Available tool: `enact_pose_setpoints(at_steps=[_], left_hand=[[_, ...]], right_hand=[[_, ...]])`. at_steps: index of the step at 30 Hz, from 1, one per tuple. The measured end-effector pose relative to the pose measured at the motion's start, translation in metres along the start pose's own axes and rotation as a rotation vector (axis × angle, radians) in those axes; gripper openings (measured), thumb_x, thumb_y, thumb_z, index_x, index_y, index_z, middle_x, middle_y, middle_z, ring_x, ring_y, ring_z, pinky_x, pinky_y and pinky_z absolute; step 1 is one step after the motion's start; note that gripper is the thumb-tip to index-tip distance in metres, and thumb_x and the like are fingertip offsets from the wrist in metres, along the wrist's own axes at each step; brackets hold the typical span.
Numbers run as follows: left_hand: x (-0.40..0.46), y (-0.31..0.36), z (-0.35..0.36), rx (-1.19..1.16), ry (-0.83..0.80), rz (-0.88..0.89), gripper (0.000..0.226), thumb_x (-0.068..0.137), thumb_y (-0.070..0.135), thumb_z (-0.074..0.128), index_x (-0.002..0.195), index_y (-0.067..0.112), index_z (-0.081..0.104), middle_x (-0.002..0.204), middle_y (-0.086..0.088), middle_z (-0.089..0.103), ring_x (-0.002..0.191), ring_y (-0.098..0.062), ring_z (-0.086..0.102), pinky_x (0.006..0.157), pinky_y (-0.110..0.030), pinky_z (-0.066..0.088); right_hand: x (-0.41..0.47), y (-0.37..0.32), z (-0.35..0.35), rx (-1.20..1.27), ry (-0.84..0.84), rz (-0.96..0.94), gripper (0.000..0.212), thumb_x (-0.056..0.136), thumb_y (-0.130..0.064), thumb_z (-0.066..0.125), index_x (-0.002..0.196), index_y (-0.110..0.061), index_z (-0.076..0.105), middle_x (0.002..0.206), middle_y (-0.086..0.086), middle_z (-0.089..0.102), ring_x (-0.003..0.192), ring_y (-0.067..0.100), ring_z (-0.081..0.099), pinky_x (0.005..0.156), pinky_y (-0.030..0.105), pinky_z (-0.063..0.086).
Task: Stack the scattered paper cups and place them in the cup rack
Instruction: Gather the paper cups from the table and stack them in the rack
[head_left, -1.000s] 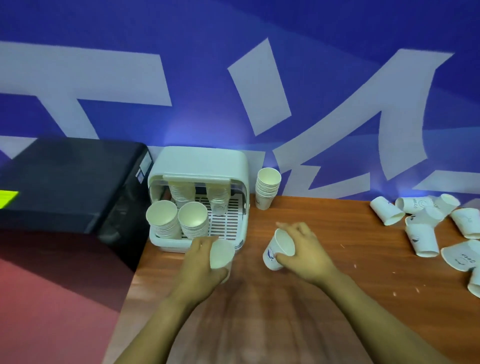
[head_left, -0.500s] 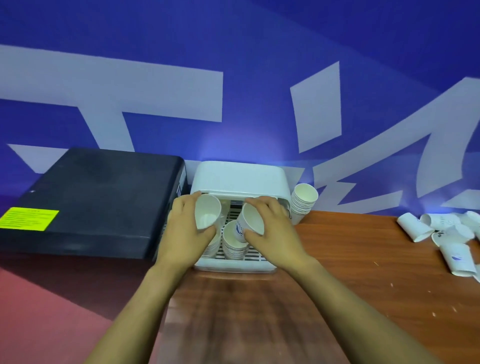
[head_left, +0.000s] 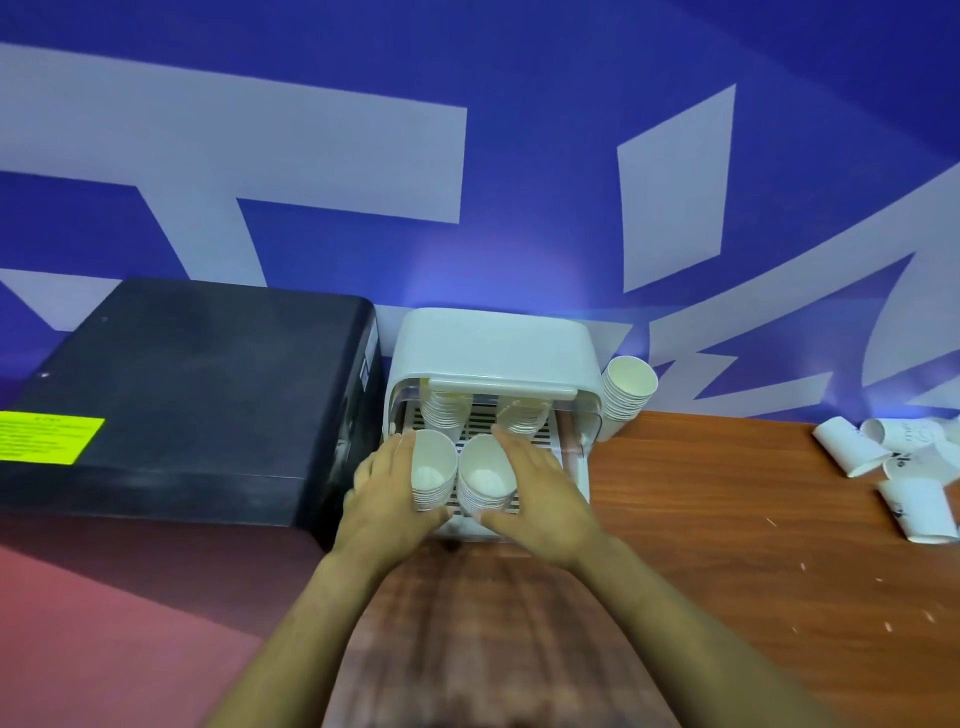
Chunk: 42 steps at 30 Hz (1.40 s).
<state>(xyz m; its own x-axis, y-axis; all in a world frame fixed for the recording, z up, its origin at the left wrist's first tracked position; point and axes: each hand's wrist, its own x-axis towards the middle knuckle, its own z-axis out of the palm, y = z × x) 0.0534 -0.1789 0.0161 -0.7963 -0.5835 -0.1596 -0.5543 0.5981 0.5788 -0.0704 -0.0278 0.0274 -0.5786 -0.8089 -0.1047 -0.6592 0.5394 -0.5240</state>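
Head view: the left hand (head_left: 390, 491) cups the outer side of the left cup stack (head_left: 432, 474), fingers curved around it. The right hand (head_left: 540, 486) wraps the right cup stack (head_left: 485, 478) likewise. Both stacks stand between the hands on the cup rack (head_left: 491, 343) grid, touching. Scattered paper cups (head_left: 917, 506) lie well right of the right hand on the wooden table (head_left: 727, 519).

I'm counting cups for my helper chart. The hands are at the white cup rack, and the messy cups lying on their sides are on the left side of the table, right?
Almost. The scattered cups lie on the right side of the table, as the head view shows. Both hands, left hand and right hand, are at the white cup rack.
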Motion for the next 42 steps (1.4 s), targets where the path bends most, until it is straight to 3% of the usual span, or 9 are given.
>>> enact_pose_setpoints(at_steps=[3,8,11,17,24,32,35,38,42], left_hand=[[0.003,-0.007,0.002,0.01,-0.012,-0.015,0.096,0.076,0.047,0.071,0.15,0.027,0.013,0.157,0.007,0.014,0.143,-0.022,0.015,0.113,-0.047,0.028],[-0.007,0.001,-0.003,-0.015,0.021,-0.008,0.094,0.078,0.044,0.071,0.15,0.03,0.012,0.159,0.003,0.008,0.145,-0.022,0.01,0.113,-0.044,0.025],[-0.029,0.01,-0.001,-0.06,0.088,0.068,0.087,0.08,0.038,0.07,0.149,0.03,0.018,0.157,0.002,0.013,0.142,-0.02,0.016,0.114,-0.038,0.025],[-0.064,0.024,0.02,-0.108,0.0,0.14,0.082,0.079,0.03,0.068,0.147,0.03,0.022,0.151,0.004,0.023,0.139,-0.019,0.023,0.113,-0.036,0.028],[-0.08,0.094,0.054,-0.143,-0.052,0.234,0.077,0.081,0.028,0.068,0.146,0.026,0.027,0.147,0.005,0.03,0.136,-0.015,0.029,0.113,-0.032,0.028],[-0.103,0.195,0.101,-0.118,0.023,0.274,0.072,0.083,0.026,0.068,0.144,0.025,0.032,0.143,0.006,0.036,0.131,-0.011,0.034,0.106,-0.019,0.024],[-0.114,0.236,0.128,-0.083,0.02,0.283,0.073,0.083,0.026,0.069,0.145,0.024,0.031,0.144,0.005,0.034,0.134,-0.013,0.032,0.11,-0.023,0.025],[-0.124,0.27,0.15,-0.067,0.041,0.281,0.071,0.084,0.024,0.068,0.145,0.022,0.031,0.144,0.004,0.033,0.135,-0.013,0.032,0.108,-0.018,0.021],[-0.138,0.298,0.172,-0.035,0.012,0.259,0.072,0.084,0.028,0.067,0.145,0.025,0.03,0.145,0.004,0.033,0.134,-0.015,0.032,0.108,-0.025,0.025]], right_hand=[[-0.004,0.01,0.005,0.022,-0.057,0.044,0.098,0.078,-0.047,0.069,0.15,-0.03,0.005,0.158,-0.01,0.01,0.144,0.013,0.016,0.117,0.033,0.022],[-0.01,0.015,-0.002,0.075,-0.038,0.039,0.094,0.078,-0.045,0.067,0.149,-0.036,0.007,0.157,-0.014,0.016,0.142,0.011,0.02,0.115,0.034,0.025],[-0.03,0.022,-0.003,0.168,0.019,0.066,0.087,0.08,-0.041,0.066,0.15,-0.032,0.014,0.155,-0.01,0.023,0.142,0.01,0.023,0.115,0.026,0.023],[-0.1,0.052,-0.002,0.148,-0.106,0.236,0.079,0.085,-0.032,0.066,0.148,-0.027,0.018,0.15,-0.002,0.029,0.138,0.013,0.03,0.113,0.026,0.026],[-0.155,0.096,-0.053,0.161,0.031,0.288,0.074,0.085,-0.031,0.066,0.147,-0.027,0.025,0.144,-0.005,0.035,0.132,0.009,0.036,0.107,0.019,0.029],[-0.223,0.19,-0.113,0.209,0.047,0.286,0.072,0.085,-0.031,0.065,0.146,-0.03,0.027,0.143,-0.006,0.035,0.132,0.008,0.036,0.106,0.019,0.028],[-0.251,0.231,-0.134,0.232,0.06,0.299,0.071,0.086,-0.031,0.064,0.146,-0.031,0.027,0.143,-0.007,0.034,0.132,0.01,0.037,0.107,0.023,0.03],[-0.271,0.263,-0.149,0.263,0.063,0.304,0.071,0.086,-0.03,0.065,0.146,-0.031,0.027,0.143,-0.007,0.034,0.129,0.013,0.041,0.109,0.029,0.034],[-0.287,0.287,-0.156,0.277,0.022,0.298,0.071,0.084,-0.037,0.065,0.144,-0.037,0.027,0.144,-0.01,0.032,0.131,0.015,0.041,0.109,0.047,0.035]])
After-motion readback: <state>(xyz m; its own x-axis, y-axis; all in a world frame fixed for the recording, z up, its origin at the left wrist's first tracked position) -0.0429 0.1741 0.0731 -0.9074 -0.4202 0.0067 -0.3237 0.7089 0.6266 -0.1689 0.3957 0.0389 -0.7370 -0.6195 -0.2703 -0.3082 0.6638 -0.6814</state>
